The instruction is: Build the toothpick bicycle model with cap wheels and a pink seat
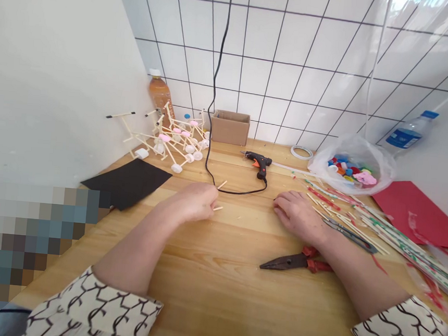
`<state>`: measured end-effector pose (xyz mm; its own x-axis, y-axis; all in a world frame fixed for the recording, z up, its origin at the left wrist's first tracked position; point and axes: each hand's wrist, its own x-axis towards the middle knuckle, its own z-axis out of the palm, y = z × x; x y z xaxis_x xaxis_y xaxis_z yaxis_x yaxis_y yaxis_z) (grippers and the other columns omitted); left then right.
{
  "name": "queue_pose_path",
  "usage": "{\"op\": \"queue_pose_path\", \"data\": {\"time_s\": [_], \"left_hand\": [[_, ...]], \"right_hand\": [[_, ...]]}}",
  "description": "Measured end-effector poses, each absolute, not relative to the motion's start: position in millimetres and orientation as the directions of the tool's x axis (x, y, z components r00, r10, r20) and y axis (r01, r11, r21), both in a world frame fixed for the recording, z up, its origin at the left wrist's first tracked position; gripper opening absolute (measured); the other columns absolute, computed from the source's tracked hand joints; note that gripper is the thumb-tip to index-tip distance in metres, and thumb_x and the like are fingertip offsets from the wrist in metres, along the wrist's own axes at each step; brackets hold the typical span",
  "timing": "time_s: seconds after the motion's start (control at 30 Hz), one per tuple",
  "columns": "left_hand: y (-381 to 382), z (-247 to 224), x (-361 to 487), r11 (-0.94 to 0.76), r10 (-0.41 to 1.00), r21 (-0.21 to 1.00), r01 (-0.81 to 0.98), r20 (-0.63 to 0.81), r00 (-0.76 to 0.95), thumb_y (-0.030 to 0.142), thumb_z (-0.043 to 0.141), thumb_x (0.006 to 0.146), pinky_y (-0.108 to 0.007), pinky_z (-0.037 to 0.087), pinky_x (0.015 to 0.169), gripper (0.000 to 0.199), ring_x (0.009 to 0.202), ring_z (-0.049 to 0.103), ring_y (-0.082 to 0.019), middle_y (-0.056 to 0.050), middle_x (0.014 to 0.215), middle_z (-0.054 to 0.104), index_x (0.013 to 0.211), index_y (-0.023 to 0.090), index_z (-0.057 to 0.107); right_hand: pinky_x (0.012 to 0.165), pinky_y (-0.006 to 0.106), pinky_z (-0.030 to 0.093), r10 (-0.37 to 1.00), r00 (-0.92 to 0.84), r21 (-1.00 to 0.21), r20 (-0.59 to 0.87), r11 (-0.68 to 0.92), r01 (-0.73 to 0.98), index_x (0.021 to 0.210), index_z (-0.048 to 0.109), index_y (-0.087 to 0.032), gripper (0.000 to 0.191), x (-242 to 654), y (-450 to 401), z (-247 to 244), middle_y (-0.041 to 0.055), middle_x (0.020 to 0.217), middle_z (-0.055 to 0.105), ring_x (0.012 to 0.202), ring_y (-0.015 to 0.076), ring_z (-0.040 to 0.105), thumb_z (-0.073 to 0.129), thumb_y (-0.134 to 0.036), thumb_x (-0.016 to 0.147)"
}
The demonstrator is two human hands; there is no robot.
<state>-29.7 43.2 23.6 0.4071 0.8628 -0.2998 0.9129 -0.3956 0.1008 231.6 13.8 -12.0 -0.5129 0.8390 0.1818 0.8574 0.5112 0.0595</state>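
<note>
Stick-and-cap frame (171, 142) stands built on the bench (212, 303); loose sticks (360, 222) and bagged bottle caps (349, 166) remain. Left hand (191, 202) curls at a short stick (218, 208), grip unclear; right hand (296, 215) rests empty, grip loosely open.

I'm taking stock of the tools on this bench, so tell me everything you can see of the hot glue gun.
The hot glue gun is small, with a black plastic body and an orange part near the metal-looking nozzle, which points left. It lies on the wooden bench top, its grip toward the viewer. A black power cord leaves the grip's base and curves away left. Nothing is holding it.
</note>
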Motion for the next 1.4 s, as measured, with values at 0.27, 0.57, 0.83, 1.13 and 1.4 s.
{"op": "queue_pose_path", "data": {"time_s": [0.27, 0.57, 0.83, 1.13, 1.4], "left_hand": [[48.8, -0.6, -15.4, -0.422, 0.905, 0.110, 0.900, -0.006, 0.425, 0.012, 0.047, 0.075, -0.029, 0.043, 0.066, 0.019, 0.079, 0.060, -0.021, -0.010, 0.085, 0.064, 0.074, 0.016, 0.066], [52.8, -9.8, -19.0, -0.407, 0.909, 0.143, 0.902, 0.159, 0.385, 0.017, 0.046, 0.081, -0.032, 0.043, 0.079, 0.022, 0.094, 0.054, -0.024, -0.012, 0.091, 0.059, 0.077, 0.014, 0.067], [56.1, -11.3, -21.6, -0.367, 0.928, 0.180, 0.913, 0.143, 0.345, 0.017, 0.049, 0.079, -0.030, 0.044, 0.076, 0.017, 0.089, 0.057, -0.022, -0.010, 0.090, 0.060, 0.075, 0.016, 0.065], [55.4, -7.5, -19.1, -0.304, 0.953, 0.209, 0.929, 0.060, 0.298, 0.014, 0.047, 0.078, -0.029, 0.043, 0.067, 0.018, 0.083, 0.060, -0.022, -0.009, 0.087, 0.066, 0.080, 0.016, 0.065], [50.2, -4.8, -13.5, -0.277, 0.954, 0.312, 0.909, -0.022, 0.298, 0.014, 0.053, 0.072, -0.026, 0.041, 0.058, 0.018, 0.070, 0.062, -0.019, -0.007, 0.082, 0.068, 0.085, 0.017, 0.065]], "right_hand": [[0.080, 0.034, 0.037, 0.823, -0.536, 0.052, 0.186, 0.537, 0.842, 0.084, 0.062, -0.016, 0.018, 228.8, 12.6, -14.9, 0.0101, 0.088, 0.063, 0.088, 0.0215, 0.054, 0.045, -0.017, 0.086], [0.080, 0.034, 0.037, 0.831, -0.530, 0.064, 0.170, 0.527, 0.847, 0.084, 0.063, -0.014, 0.020, 226.3, 11.2, -13.2, 0.0111, 0.089, 0.063, 0.088, 0.0219, 0.054, 0.043, -0.016, 0.087], [0.080, 0.033, 0.037, 0.834, -0.530, 0.066, 0.155, 0.526, 0.848, 0.084, 0.062, -0.014, 0.018, 224.8, 10.0, -11.4, 0.0113, 0.089, 0.063, 0.088, 0.0217, 0.056, 0.044, -0.014, 0.087], [0.080, 0.033, 0.037, 0.832, -0.533, 0.068, 0.154, 0.530, 0.846, 0.084, 0.061, -0.014, 0.016, 225.3, 10.1, -12.3, 0.0111, 0.089, 0.063, 0.088, 0.0218, 0.057, 0.045, -0.015, 0.087], [0.079, 0.033, 0.037, 0.834, -0.534, 0.078, 0.142, 0.528, 0.846, 0.084, 0.061, -0.014, 0.017, 225.0, 10.1, -11.6, 0.0109, 0.089, 0.064, 0.088, 0.0219, 0.057, 0.045, -0.015, 0.087]]}}
